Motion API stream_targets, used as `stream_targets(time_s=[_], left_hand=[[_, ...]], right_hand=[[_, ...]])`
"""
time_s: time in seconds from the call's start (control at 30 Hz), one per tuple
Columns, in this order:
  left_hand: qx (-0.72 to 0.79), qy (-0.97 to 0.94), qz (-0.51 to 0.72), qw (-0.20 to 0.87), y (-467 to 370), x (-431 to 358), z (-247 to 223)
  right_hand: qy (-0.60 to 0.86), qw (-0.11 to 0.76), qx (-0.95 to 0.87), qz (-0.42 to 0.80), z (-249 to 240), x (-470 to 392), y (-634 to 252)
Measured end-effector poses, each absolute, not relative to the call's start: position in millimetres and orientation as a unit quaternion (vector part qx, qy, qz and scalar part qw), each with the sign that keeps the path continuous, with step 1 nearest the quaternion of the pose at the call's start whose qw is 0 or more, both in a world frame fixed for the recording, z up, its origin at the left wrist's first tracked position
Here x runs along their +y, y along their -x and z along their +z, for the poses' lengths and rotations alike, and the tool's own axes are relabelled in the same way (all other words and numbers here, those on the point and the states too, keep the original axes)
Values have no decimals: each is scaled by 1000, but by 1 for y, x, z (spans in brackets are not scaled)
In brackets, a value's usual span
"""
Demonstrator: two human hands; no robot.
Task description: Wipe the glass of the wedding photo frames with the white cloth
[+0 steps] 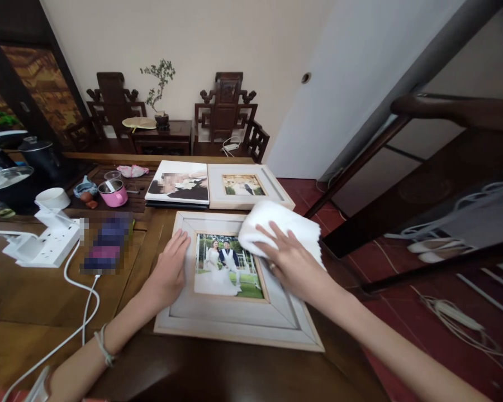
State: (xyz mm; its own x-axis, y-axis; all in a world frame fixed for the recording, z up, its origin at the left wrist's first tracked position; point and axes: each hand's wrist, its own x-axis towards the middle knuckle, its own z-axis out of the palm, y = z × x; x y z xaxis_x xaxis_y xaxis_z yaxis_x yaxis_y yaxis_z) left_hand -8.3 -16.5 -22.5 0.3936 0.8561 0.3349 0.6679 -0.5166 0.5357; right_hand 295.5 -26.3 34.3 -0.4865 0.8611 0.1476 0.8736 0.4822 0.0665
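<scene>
A pale wooden picture frame (pixel 235 322) lies flat on the dark wooden table, with a wedding photo (pixel 226 268) in its middle. My left hand (pixel 174 268) rests over the frame's left side, fingers stretched out on its pale border, the thumb hidden. On the right border my right hand (pixel 289 254) presses a folded white cloth (pixel 279 220) against the frame, its fingers spread over the cloth and holding it. The cloth covers the frame's upper right corner and hangs past its edge.
Behind lie a second framed photo (pixel 270 187) and a stack of photo panels (pixel 176 198). On the left are a power strip (pixel 58 245), a blurred-out phone (pixel 107 243) on a white cable and a pink cup (pixel 113 192). A dark wooden chair (pixel 402 190) stands at right.
</scene>
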Motion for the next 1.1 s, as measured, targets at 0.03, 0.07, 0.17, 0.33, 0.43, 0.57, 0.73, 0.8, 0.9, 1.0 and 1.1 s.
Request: stream_targets(time_s=[0.03, 0.07, 0.17, 0.33, 0.43, 0.57, 0.73, 0.8, 0.9, 1.0, 1.1], left_hand=[[466, -816, 302, 159, 8, -17, -23], [468, -812, 311, 157, 8, -17, -24], [468, -807, 330, 148, 7, -17, -25], [464, -813, 326, 130, 8, -17, -22], [456, -819, 322, 130, 8, -16, -20], [455, -824, 312, 130, 9, -16, -21], [457, -823, 306, 138, 10, -17, -24], [462, -819, 311, 141, 10, -18, -24], [465, -814, 320, 140, 10, -17, -24], [454, -819, 324, 136, 11, -16, -23], [443, -826, 323, 130, 12, -14, -22]], right_hand=[[510, 52, -855, -72, 35, -15, -293], [511, 54, -855, -74, 36, -7, -290], [490, 48, -868, -72, 37, -11, -286], [390, 45, -919, -47, 42, -86, -283], [313, 49, -948, -2, 50, -130, -276], [327, 68, -942, 14, 46, -130, -262], [443, 70, -892, -56, 35, -49, -262], [471, 63, -877, -71, 37, -16, -264], [469, 49, -878, -76, 40, 4, -261], [440, 29, -895, -64, 37, -21, -257], [384, 27, -922, -27, 38, -76, -259]])
